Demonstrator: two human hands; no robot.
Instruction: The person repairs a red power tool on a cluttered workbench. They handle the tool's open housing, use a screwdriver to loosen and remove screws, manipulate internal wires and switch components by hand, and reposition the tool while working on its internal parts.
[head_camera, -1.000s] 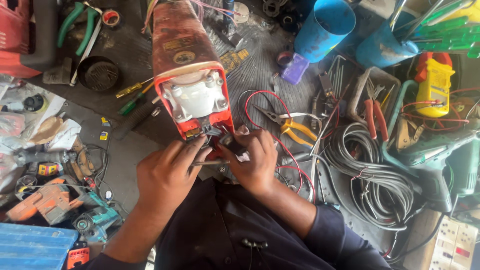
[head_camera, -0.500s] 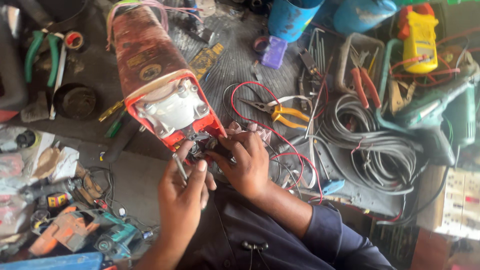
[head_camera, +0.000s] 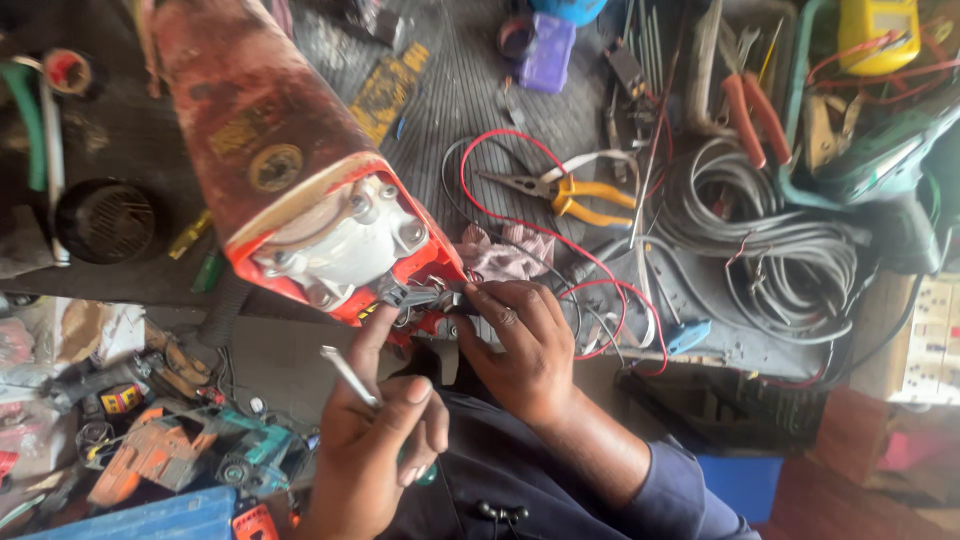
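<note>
Red power tool (head_camera: 290, 170) lying on worktop (head_camera: 470, 90), open white end facing the person, casing worn and stained. Landmark for all below: the tool's open end.

Right hand (head_camera: 520, 350) just below and right of that end, fingers (head_camera: 490, 300) pressed together on small parts and wires at the tool's lower corner; exact piece pinched too small to tell. Left hand (head_camera: 375, 450) lower, apart from the tool, fingers clamped on a screwdriver (head_camera: 350, 375), metal shaft pointing up-left toward the open end, tip not touching it. Green handle end just showing under the palm.

Red wire (head_camera: 520, 225) looping right of the end, running back to the right hand. Pink rag (head_camera: 500, 255) just right of the end, touching the wire loop. Yellow pliers (head_camera: 570, 195) further right, lying inside the wire loop. Grey cable coil (head_camera: 780, 250) well right of the end. Red-handled cutters (head_camera: 750, 105) up-right, above the coil. Yellow meter (head_camera: 880, 35) far up-right at the frame corner. Purple box (head_camera: 545, 50) above and right of the end. Yellow-black strip (head_camera: 390, 90) beside the tool body, above the end.

Black round part (head_camera: 105, 220) left of the end, near the tool body. Orange drill (head_camera: 150, 455) and clutter below-left, well apart, lower than the worktop. Dark blue sleeve (head_camera: 650, 480) below right.
</note>
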